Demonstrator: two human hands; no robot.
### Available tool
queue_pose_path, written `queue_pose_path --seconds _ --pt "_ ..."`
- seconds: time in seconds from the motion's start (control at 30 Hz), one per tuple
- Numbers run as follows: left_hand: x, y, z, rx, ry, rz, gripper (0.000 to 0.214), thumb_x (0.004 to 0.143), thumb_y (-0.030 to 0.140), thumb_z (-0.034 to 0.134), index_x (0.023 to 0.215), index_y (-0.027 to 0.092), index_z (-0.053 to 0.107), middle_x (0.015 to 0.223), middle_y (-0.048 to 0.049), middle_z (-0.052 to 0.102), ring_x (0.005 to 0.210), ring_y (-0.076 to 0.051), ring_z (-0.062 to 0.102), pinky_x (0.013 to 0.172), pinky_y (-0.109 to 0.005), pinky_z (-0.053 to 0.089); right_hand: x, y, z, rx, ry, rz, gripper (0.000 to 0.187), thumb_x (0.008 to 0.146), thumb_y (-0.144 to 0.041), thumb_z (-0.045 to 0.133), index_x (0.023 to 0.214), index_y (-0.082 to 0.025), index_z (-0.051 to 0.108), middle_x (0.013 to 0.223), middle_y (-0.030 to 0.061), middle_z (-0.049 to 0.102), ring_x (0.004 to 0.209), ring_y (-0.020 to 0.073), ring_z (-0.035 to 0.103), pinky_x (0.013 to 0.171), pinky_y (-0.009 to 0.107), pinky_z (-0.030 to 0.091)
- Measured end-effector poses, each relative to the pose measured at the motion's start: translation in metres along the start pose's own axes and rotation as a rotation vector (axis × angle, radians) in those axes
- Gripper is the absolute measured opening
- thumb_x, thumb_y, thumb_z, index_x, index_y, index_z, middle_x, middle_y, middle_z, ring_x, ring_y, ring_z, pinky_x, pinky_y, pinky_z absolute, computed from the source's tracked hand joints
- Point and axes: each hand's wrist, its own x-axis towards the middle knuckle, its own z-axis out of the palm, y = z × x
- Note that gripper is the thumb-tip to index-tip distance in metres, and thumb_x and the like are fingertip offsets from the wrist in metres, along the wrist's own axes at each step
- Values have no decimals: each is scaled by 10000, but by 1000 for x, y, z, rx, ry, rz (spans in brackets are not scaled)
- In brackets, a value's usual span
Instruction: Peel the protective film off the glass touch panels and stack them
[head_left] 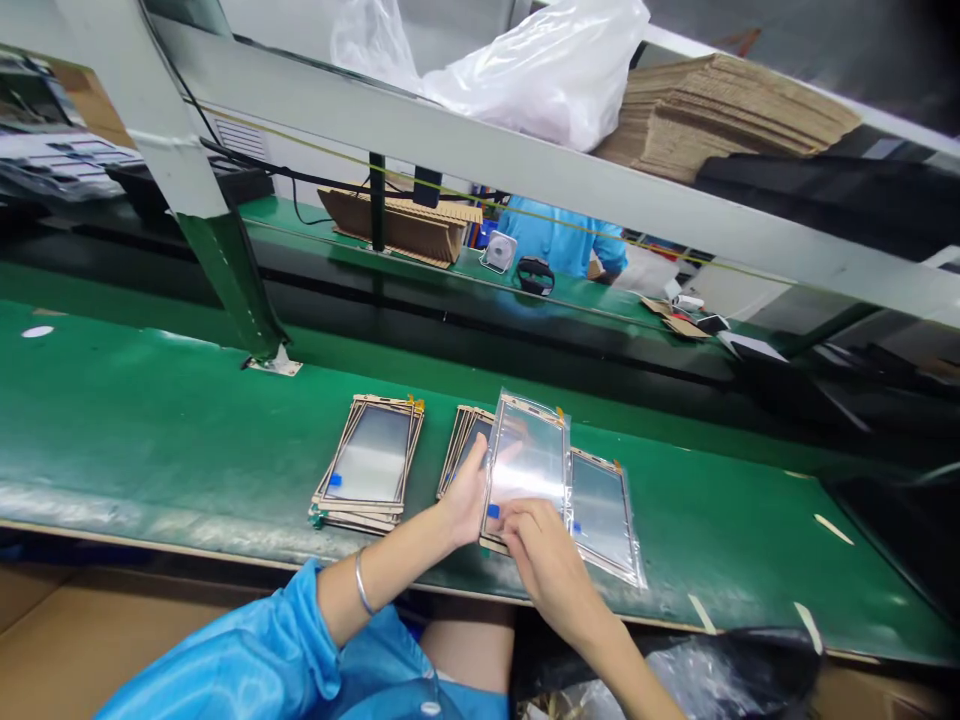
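Your fingers are closed on a bagged panel point(526, 462), a thin framed sheet inside a clear plastic sleeve. Your left hand point(466, 495) grips its left edge, thumb over the front, and your right hand point(544, 550) pinches the near bottom corner. The panel is tipped up off the green worktop point(150, 430), near edge low, far edge raised towards you.

By the look of it, you are in the middle of sleeving: the panel sits inside the bag and you are squaring it up or closing the open end. Whether the near end is already sealed cannot be told from here.

Just to the right, partly under your right hand, lies another bagged panel point(604, 510) flat on the worktop, so that seems to be where finished ones go. Just to the left, behind your left hand, is a short stack of bare panels point(465, 440); further left stands a taller stack point(369, 462) of the same, with small blue tabs.

The next move probably calls for a light, even grip: the panel is thin and glossy, so hold it by the edges, keep the sleeve from creasing, and lay it flat rather than dropping it.

On the far side of the line a person in a blue coat point(559, 238) is working; those hands are not yours.
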Motion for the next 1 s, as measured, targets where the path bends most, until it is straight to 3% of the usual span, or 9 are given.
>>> queue_pose_path --seconds 0.1,0.2,0.27,0.37,0.5,0.57,0.73,0.9,1.0 --pt "-1 -9 -4 -209 -51 -63 807 765 779 350 1300 189 477 939 -116 693 600 -158 613 487 -228 413 1 3 9 183 59 214 166 947 -242 381 853 -213 514 869 59 607 828 188 577 735 341 478" --pt "-8 -18 -8 -205 -89 -12 693 714 492 714 1298 211 467 1096 -122 672 888 -231 666 760 -356 512 8 27 -3 511 142 528 229 916 -420 445 855 -209 509 792 53 638 683 176 619 595 308 505" --pt "-15 -20 -13 -143 -62 14 707 640 285 813 1265 223 488 1193 -128 637 1021 -255 640 852 -384 492 11 59 -34 684 347 707 293 805 -477 592 795 -194 517 715 53 646 611 184 630 521 295 504" --pt "-30 -20 -24 -30 9 41 631 615 273 829 1170 172 546 1148 -157 661 999 -267 655 835 -354 497 6 110 -101 659 918 828 316 668 -379 706 607 -181 468 656 60 642 617 169 645 532 258 507" --pt "-42 -22 -33 105 115 61 483 642 407 795 994 137 604 968 -139 720 870 -249 692 747 -321 514 -8 131 -137 544 1185 803 312 696 -360 662 582 -182 432 627 19 627 599 116 638 524 201 485" --pt "-43 -24 -33 149 117 57 472 645 462 778 942 135 612 922 -134 726 829 -244 697 716 -318 516 -8 114 -114 596 1079 795 286 667 -396 700 684 -161 537 698 54 672 640 156 663 535 239 511" --pt "-39 -26 -30 292 136 98 467 621 502 771 846 130 602 831 -130 727 741 -227 695 655 -304 501 12 48 -39 956 510 783 474 690 -600 659 889 -171 618 808 98 708 746 227 689 573 304 539" --pt "-47 -26 -30 384 267 250 558 644 423 755 1071 148 524 715 -40 699 641 -191 674 606 -277 477 19 35 -29 1140 594 796 405 632 -531 752 789 -191 598 710 24 689 641 180 663 527 254 505" --pt "-62 -25 -17 402 308 352 859 700 332 712 1399 158 243 670 18 673 614 -163 651 665 -288 489 19 40 -8 1366 577 803 325 638 -449 763 727 -196 579 651 -13 658 558 137 613 465 221 462"
